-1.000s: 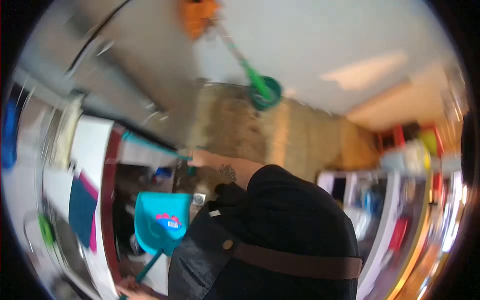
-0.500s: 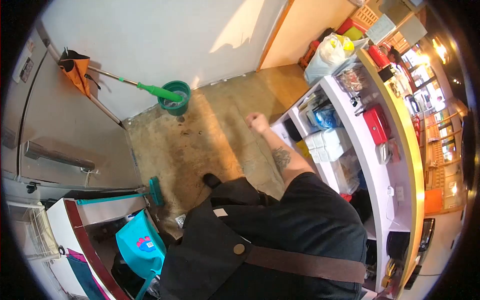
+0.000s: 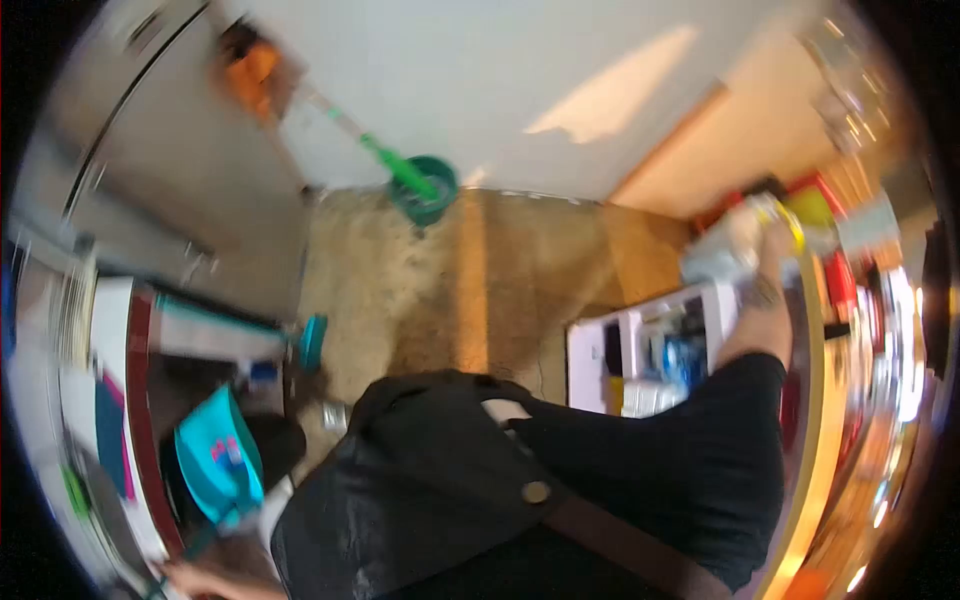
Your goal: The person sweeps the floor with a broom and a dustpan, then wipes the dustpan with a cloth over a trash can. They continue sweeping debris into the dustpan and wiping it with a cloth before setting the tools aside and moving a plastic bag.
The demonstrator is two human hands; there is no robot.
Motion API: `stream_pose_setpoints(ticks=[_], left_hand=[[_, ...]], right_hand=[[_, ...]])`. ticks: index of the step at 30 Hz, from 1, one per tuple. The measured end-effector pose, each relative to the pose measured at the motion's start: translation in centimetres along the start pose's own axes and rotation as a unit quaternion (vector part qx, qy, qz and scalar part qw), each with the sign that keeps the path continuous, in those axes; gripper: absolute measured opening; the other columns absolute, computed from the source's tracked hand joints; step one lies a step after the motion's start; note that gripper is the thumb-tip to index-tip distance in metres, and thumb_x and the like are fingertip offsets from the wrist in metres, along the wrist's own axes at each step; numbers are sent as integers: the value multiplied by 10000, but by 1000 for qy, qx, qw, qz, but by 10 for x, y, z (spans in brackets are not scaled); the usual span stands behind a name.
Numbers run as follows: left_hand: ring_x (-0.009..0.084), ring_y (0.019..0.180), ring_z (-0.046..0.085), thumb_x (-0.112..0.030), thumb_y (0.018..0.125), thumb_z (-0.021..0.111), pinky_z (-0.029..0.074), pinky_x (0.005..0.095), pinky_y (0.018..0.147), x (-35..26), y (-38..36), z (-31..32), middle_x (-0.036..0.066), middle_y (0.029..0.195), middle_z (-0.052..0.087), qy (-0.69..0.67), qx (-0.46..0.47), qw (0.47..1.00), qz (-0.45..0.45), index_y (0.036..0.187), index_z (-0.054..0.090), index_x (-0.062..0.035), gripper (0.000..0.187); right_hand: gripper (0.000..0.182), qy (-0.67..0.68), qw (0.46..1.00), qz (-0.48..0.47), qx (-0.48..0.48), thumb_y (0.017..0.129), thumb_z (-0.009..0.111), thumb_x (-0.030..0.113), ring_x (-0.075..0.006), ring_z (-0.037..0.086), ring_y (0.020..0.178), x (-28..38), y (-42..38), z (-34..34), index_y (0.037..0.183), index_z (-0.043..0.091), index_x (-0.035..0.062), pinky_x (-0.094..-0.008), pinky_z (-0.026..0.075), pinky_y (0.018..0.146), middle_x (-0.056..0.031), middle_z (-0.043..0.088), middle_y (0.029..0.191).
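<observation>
At the upper right my right hand [image 3: 775,240] reaches to the white plastic bag [image 3: 730,245] with yellow on it, by the end of the shelf unit; blur hides its fingers. Low at the left edge shows my left hand [image 3: 185,577], its fingers at a dark green handle-like thing [image 3: 205,545]. Just above it is a turquoise dustpan [image 3: 215,455] with a pink print.
A green bucket [image 3: 424,190] with a green-handled mop [image 3: 395,165] stands by the wall. The shelf unit [image 3: 715,320] with its yellow-edged counter [image 3: 815,400] runs along the right. A turquoise broom head [image 3: 312,342] is at the left cabinet [image 3: 140,330].
My right hand has moved from over the floor to the plastic bag. My left hand has come into view at the lower left. The camera view has shifted and turned.
</observation>
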State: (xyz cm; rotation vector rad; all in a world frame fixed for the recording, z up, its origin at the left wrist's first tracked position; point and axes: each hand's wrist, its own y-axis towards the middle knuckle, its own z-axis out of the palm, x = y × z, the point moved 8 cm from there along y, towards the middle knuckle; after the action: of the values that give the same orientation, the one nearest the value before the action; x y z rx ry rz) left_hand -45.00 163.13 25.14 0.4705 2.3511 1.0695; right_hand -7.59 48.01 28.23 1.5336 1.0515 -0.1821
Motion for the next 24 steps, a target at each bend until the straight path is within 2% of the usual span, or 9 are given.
stream_pose_setpoints(ticks=[1,2,3,4,5,7,9,11,24], left_hand=[[117,446,413,-262,782,527,347,269,393,0,-3,-6,54,555,499,179,-6,980,86,958,535,-29,293],[110,448,411,-262,782,527,341,264,389,2,-4,-12,48,559,503,271,-10,957,101,990,539,-33,310],[133,428,424,-271,758,556,362,288,368,4,-5,-24,44,560,524,219,-20,972,85,1100,502,-54,409],[151,452,441,-228,758,560,391,293,399,-9,-11,-45,50,562,519,-62,-23,992,-108,1035,538,-15,350],[142,467,431,-190,770,557,406,287,441,-10,-25,-46,49,548,488,-362,-117,897,-226,969,564,26,293],[119,479,406,-184,782,557,388,268,464,-50,-37,-65,39,524,435,-435,-118,868,-206,785,581,52,238],[103,466,369,-191,791,551,366,254,468,-53,-46,-64,21,507,392,-429,-88,868,-236,601,516,-4,269],[99,453,341,-189,803,533,332,240,449,-69,-50,-66,11,489,374,-461,-71,856,-224,539,433,-53,314],[90,456,352,-202,799,541,297,229,440,-104,-72,-60,15,489,399,-483,-54,836,-254,579,446,-56,280]], right_hand=[[147,-110,992,-63,15,729,477,191,-246,498,533,7,-5,23,700,554,69,-392,387,481,-82,513,590],[132,23,986,-164,-13,716,479,144,-254,481,529,14,-4,17,747,554,39,-384,386,492,-99,493,583],[126,206,952,-219,51,682,489,110,-286,510,590,12,-11,48,731,564,22,-392,407,545,-143,518,621],[126,280,924,-222,136,681,489,110,-287,510,593,12,-16,60,731,565,22,-392,407,547,-144,519,623],[127,307,908,-191,212,681,489,110,-288,511,596,15,-19,76,730,565,21,-392,408,549,-145,520,626],[128,331,879,-128,319,680,488,109,-290,513,602,15,-30,95,730,566,21,-392,409,554,-148,522,631],[129,339,861,-106,364,679,487,109,-292,514,608,17,-35,102,729,567,20,-393,409,559,-150,524,637],[130,341,853,-102,382,678,486,108,-294,516,614,23,-34,100,729,568,20,-393,410,564,-153,526,642],[138,335,843,-101,409,672,482,105,-307,525,653,30,-36,106,725,573,16,-395,416,595,-169,538,676]])
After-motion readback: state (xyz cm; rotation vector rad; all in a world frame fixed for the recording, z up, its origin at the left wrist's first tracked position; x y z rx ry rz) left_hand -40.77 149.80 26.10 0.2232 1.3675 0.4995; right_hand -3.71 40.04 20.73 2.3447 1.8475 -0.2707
